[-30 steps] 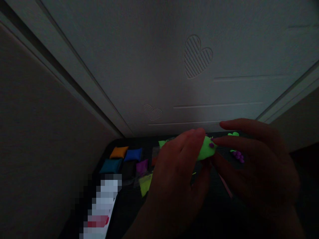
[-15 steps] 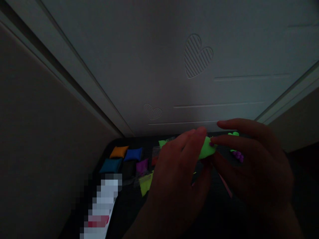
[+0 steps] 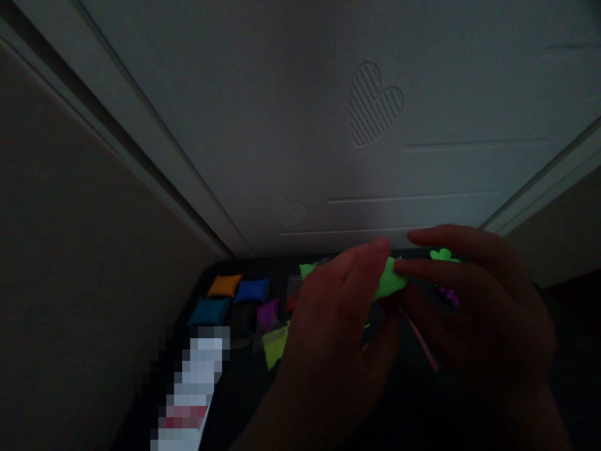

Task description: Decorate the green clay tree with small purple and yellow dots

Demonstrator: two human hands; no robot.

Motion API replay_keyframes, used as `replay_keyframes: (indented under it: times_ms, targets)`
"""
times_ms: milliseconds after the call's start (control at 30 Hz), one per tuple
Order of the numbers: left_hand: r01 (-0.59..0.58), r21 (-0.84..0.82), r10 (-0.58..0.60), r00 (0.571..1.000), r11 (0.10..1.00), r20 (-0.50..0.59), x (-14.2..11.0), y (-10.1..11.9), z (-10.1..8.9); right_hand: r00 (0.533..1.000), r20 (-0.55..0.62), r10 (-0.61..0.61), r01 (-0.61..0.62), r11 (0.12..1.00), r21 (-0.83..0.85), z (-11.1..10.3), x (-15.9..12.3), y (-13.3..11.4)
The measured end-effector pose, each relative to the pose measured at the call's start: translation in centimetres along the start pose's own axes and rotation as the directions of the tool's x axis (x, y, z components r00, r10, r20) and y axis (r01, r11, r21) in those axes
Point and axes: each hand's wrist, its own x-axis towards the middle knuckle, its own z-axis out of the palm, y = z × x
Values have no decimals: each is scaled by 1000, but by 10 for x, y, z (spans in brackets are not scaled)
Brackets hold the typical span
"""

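A bright green lump of modelling clay (image 3: 390,282) is held up above the dark table by my left hand (image 3: 331,326), whose fingers and thumb are closed around it. At the lump's right end, my right hand (image 3: 498,313) presses with its index fingertip, and the thumb is close below. The other visible finger is raised and bent. That fingertip covers the spot where a small purple clay ball sat. Behind the right hand lie a purple clay cluster (image 3: 449,296) and a green clay piece with rounded lobes (image 3: 441,255), both partly hidden. A thin pink stick (image 3: 422,344) lies below.
Clay packets sit on the dark table's left: orange (image 3: 225,285), blue (image 3: 252,290), teal (image 3: 209,311), purple (image 3: 268,314) and yellow (image 3: 275,346). A blurred-out white object (image 3: 192,382) lies nearer. Behind stands a white panel with carved hearts (image 3: 373,106).
My right index fingertip has moved slightly left onto the small purple ball and now hides it. My left hand keeps its hold, nearly still.
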Motion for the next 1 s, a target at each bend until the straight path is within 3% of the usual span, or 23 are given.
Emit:
replay_keyframes:
  times_ms: [833, 900, 1000]
  targets:
    - [-53, -12, 53, 999, 999, -5, 3, -4, -2, 998, 52, 35, -37, 999, 37, -2, 0, -3]
    - [-74, 24, 75, 996, 997, -45, 3, -6, -3, 997, 61, 46, -52, 994, 100, -6, 1, -4]
    - [-75, -13, 73, 992, 997, -107, -1, -8, -6, 989, 104, 105, -134, 933, 335, -13, 1, -8]
